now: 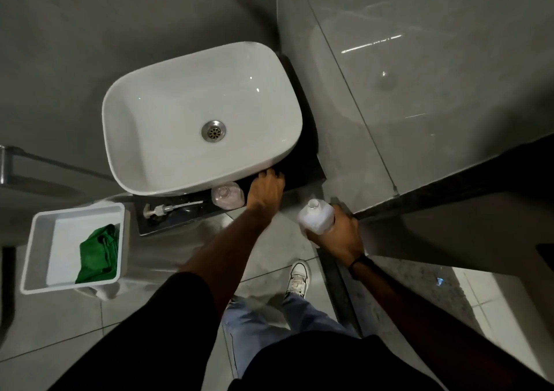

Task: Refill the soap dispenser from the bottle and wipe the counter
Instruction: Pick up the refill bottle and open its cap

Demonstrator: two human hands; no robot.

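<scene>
Refilling looks underway: at lower centre the right hand grips the uncapped refill bottle, the left hand rests spread beside the open soap dispenser, so next probably tip bottle over its mouth.

Bathroom: white basin, grey tiles

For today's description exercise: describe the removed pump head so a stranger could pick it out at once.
Start at the white basin. On the dark counter along its near edge, the pump head lies on its side, left of the open clear soap dispenser. It alone has a nozzle with a long thin tube trailing from it.
</scene>
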